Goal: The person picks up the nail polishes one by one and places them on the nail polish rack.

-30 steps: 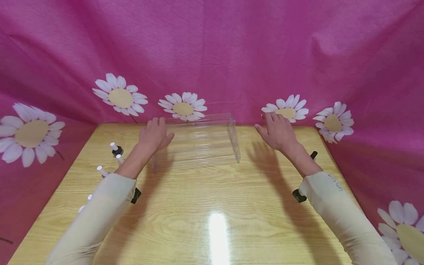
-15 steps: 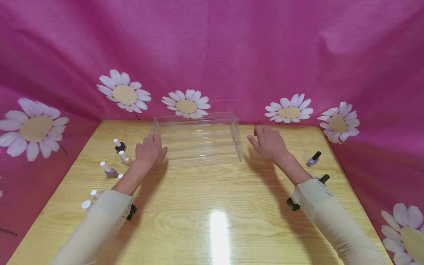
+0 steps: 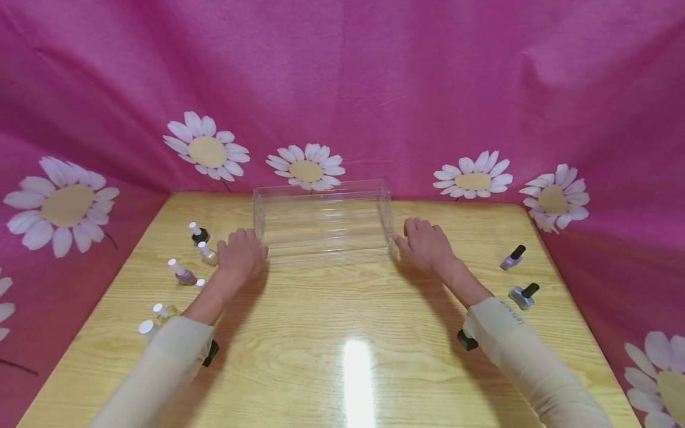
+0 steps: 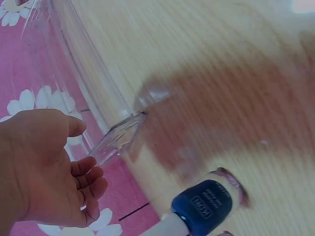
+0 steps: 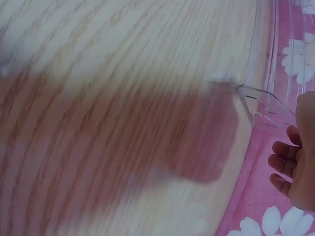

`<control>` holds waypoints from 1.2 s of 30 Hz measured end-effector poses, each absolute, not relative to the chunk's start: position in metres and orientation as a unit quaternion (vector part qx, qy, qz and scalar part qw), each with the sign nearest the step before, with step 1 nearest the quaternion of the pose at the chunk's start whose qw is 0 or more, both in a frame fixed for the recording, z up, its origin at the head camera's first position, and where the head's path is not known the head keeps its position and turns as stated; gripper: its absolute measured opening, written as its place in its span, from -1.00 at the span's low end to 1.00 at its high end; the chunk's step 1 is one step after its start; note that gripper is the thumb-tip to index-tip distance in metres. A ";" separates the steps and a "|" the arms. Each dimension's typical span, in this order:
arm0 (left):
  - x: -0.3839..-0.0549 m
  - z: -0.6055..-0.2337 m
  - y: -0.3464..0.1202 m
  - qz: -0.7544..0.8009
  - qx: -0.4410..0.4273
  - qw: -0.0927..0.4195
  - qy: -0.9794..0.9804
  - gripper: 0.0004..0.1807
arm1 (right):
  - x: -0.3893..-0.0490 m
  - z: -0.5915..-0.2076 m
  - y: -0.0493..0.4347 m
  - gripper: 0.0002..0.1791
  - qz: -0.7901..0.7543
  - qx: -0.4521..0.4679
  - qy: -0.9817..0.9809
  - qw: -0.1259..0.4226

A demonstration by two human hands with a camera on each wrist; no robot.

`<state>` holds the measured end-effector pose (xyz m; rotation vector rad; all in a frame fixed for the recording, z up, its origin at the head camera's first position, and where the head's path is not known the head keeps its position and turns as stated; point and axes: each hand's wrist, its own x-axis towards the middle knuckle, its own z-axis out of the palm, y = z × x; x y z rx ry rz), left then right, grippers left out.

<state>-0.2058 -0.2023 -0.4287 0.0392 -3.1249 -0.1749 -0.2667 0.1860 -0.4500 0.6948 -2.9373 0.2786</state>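
Observation:
A clear plastic stepped display rack (image 3: pixel 326 257) sits at the back of the wooden table in the head view. My left hand (image 3: pixel 239 255) is at its near left corner, fingers loosely bent. In the left wrist view, thumb and fingers of that hand (image 4: pixel 59 169) lie either side of the rack's end panel (image 4: pixel 118 140) without closing on it. At the opposite end my right hand (image 3: pixel 427 245) has its thumb close to the near right corner. The right wrist view has relaxed fingers (image 5: pixel 283 162) beside the end panel (image 5: pixel 266 105).
Nail polish bottles stand left: black (image 3: pixel 199 236), beige (image 3: pixel 210 255), mauve (image 3: pixel 185 276) and yellowish (image 3: pixel 171 312), several with white caps. To the right are a lilac bottle (image 3: pixel 511 258) and a pale blue bottle (image 3: pixel 521 297), both black-capped. A pink flowered cloth (image 3: pixel 374 107) hangs behind the table.
My left hand has come down from the rack's upper left end to its near corner. The right hand has moved down and inward to the right end. The rack has hardly moved.

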 end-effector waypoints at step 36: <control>-0.205 -0.451 -0.208 -0.079 -0.013 0.039 -0.996 -0.75 | -0.266 -0.476 0.169 -0.68 0.045 0.247 -0.964 0.091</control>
